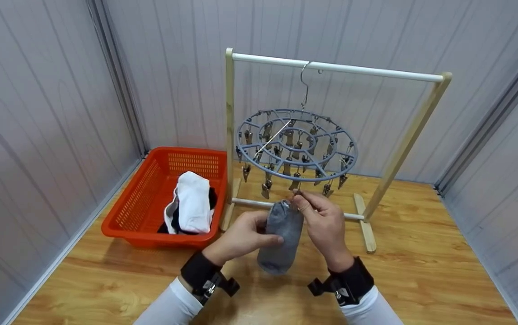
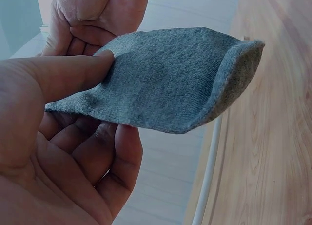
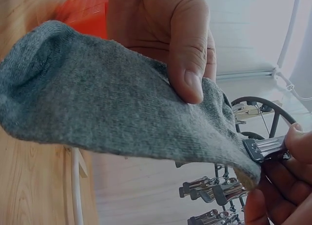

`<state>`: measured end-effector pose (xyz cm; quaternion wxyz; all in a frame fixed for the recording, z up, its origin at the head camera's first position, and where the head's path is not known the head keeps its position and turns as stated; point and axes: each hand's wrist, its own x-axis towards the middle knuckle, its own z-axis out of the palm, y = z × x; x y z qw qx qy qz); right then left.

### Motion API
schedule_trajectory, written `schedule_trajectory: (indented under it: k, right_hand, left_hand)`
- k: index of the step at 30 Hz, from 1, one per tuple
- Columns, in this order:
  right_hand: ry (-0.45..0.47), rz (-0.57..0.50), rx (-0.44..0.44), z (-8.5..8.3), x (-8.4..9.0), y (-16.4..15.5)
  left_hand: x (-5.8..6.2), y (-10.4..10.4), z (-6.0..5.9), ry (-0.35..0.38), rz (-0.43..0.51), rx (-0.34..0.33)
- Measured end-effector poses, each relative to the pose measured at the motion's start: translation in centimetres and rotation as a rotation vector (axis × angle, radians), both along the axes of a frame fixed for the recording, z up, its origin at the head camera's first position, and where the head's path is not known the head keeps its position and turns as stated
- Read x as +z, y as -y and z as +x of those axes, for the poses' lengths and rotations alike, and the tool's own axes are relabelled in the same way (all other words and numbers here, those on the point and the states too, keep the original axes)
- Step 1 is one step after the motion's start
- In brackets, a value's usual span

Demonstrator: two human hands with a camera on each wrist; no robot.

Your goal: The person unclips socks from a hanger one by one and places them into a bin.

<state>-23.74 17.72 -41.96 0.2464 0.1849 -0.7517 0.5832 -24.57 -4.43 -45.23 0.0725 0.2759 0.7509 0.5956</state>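
A grey sock (image 1: 281, 239) hangs below the front rim of a round clip hanger (image 1: 281, 177). My left hand (image 1: 249, 234) pinches the sock midway, thumb on top and fingers beneath, as the left wrist view shows. With thumb and fingers my right hand (image 1: 326, 223) grips a metal clip (image 3: 265, 149) of the hanger. In the right wrist view the clip's jaws overlap the top edge of the sock (image 3: 122, 98), and the other end of the sock sticks out to the left. Several bare clips (image 1: 266, 187) dangle around the hanger.
The hanger hooks onto the white bar (image 1: 376, 71) of a wooden stand (image 1: 405, 149). On the left, an orange basket (image 1: 128, 234) holds white socks (image 1: 194, 203) and dark ones. Panel walls enclose the wood-look table (image 1: 439, 262) at the back and sides.
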Motion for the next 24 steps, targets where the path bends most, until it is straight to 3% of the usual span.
schedule_trajectory:
  k: [15, 24]
  right_hand:
    - [0.005, -0.054, 0.029, 0.0, 0.0, 0.0]
    - [0.077, -0.032, -0.038, 0.4, 0.5, 0.2]
  left_hand:
    - [0.1, 0.5, -0.2, -0.021, -0.02, 0.01]
    - [0.4, 1.3, -0.4, 0.013, -0.01, 0.017]
